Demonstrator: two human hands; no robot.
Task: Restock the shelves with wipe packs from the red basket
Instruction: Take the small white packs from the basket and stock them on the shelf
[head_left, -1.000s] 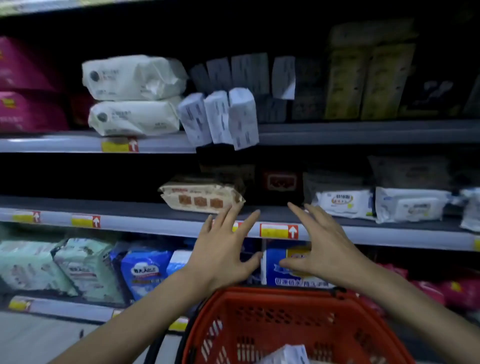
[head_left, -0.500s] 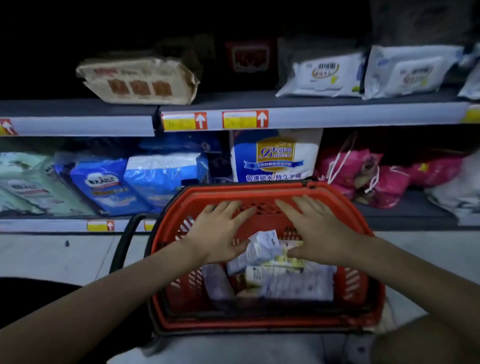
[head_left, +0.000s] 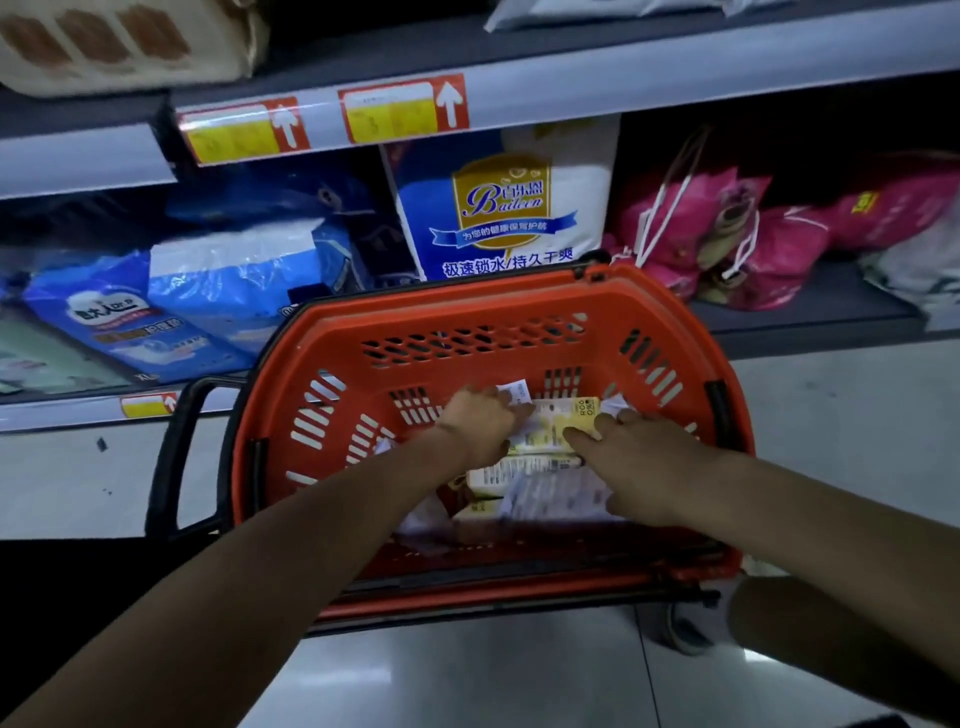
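Both forearms bare, extended forward and down, converging. Left hand (head_left: 480, 423): back facing up, wrist slightly bent, fingers curled over the end of a wipe pack (head_left: 563, 418). Right hand (head_left: 647, 460): palm down, fingers straight and spread, index fingertip on the same pack, thumb splayed toward the body. Hands near, not touching.

The basket (head_left: 467, 322) stood on the floor (head_left: 831, 415) before the lower shelf (head_left: 800, 317), wipe packs (head_left: 524, 478) lying inside it, the left hand (head_left: 480, 423) at their left and the right hand (head_left: 644, 457) at their right.
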